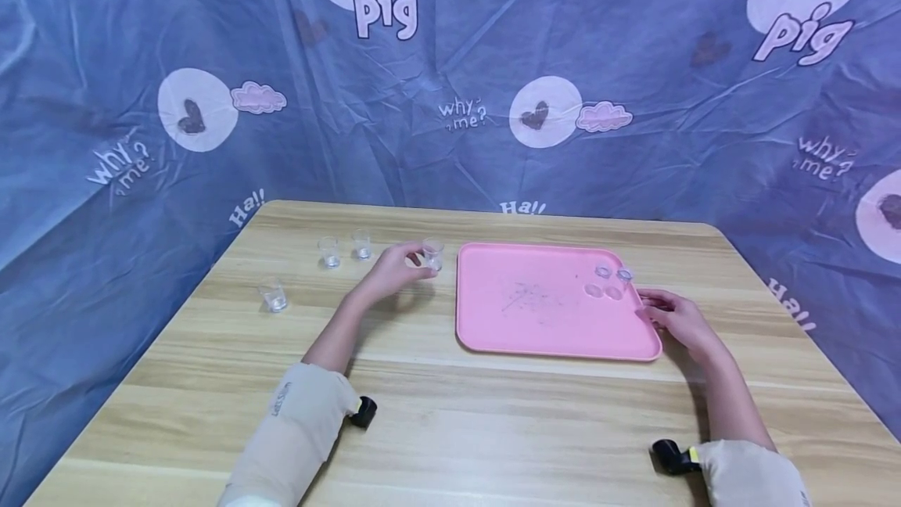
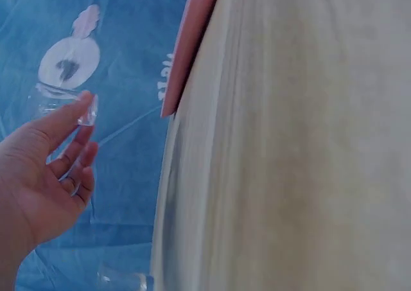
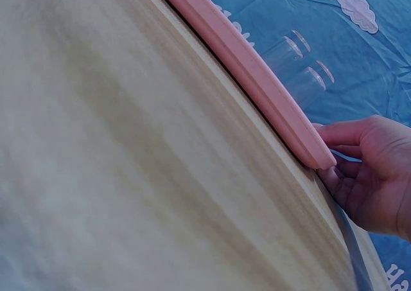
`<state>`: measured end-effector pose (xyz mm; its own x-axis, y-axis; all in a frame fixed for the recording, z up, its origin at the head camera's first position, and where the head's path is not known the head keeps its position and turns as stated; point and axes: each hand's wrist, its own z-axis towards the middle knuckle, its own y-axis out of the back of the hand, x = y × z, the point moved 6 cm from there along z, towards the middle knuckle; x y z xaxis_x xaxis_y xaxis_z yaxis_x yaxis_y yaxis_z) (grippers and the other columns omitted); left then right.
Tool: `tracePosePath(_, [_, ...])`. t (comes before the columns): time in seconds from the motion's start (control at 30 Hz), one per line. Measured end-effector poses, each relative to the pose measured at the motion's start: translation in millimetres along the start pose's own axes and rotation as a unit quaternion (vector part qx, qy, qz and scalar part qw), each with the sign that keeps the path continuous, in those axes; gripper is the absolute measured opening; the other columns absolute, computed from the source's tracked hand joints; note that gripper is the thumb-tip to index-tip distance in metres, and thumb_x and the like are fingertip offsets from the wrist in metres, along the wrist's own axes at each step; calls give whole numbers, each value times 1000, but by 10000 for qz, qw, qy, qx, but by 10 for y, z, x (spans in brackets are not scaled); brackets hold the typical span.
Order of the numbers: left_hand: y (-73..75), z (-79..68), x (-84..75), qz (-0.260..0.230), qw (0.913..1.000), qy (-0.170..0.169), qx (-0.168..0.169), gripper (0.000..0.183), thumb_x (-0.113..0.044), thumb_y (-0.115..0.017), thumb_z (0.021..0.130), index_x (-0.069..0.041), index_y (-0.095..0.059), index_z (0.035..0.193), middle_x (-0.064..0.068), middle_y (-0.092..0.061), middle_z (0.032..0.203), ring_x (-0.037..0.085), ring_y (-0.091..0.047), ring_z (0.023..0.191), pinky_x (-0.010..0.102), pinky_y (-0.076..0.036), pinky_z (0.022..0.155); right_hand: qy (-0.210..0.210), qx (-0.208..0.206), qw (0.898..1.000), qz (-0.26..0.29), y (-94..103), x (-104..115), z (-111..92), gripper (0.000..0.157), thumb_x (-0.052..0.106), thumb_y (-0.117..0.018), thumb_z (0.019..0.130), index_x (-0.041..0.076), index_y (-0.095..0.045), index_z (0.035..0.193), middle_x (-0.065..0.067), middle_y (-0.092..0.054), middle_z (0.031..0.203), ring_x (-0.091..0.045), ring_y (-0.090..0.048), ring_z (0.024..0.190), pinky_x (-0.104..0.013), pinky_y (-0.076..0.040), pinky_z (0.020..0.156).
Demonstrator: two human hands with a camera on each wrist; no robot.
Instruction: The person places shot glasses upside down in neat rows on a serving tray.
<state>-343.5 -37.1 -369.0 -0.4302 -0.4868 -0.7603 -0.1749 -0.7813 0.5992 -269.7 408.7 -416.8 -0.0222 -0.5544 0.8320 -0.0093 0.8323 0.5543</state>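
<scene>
My left hand (image 1: 397, 266) pinches a small clear shot glass (image 1: 433, 255) between thumb and fingers, just left of the pink tray (image 1: 549, 339). In the left wrist view, this glass (image 2: 51, 98) lies tilted at the fingertips, above the table surface. On the tray's right part stand two more clear glasses (image 1: 603, 273), apparently upside down. At the tray's right edge, my right hand (image 1: 679, 321) grips the rim. The right wrist view shows the thumb over the rim and the other fingers low at its outer side, partly hidden.
Left of my left hand, three clear glasses (image 1: 329, 253) stand on the wooden table (image 1: 450, 429), one closer to the left edge. Behind the table's far edge hangs a blue printed cloth (image 1: 436, 139).
</scene>
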Motion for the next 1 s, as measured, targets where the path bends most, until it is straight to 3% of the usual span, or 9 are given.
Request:
tracePosePath(0.43, [-291, 360, -398, -79, 9986, -448, 252, 31, -9, -74, 76, -3, -67, 105, 8, -63, 95, 20, -56, 82, 25, -44, 67, -26, -11, 10000, 40, 5, -5, 11, 46, 10, -50, 93, -15, -38, 129, -11, -56, 103, 3, -50, 78, -18, -47, 67])
tracePosePath(0.7, [-528, 505, -606, -40, 9975, -487, 503, 30, -11, -75, 75, -2, -67, 102, 5, -61, 85, 17, -54, 81, 22, -43, 67, -43, 64, 9999, 103, -5, 7, 14, 46, 10, -49, 94, -16, -37, 130, -14, -55, 105, 4, -50, 80, -18, -47, 68])
tracePosePath(1.0, [-821, 613, -811, 350, 9943, -480, 881, 30, -15, -75, 77, -5, -66, 103, 3, -61, 90, 14, -54, 80, 19, -41, 63, -32, 9, 9998, 192, -1, -11, 11, 47, 10, -51, 93, -16, -37, 129, -8, -56, 101, 4, -51, 79, -18, -47, 68])
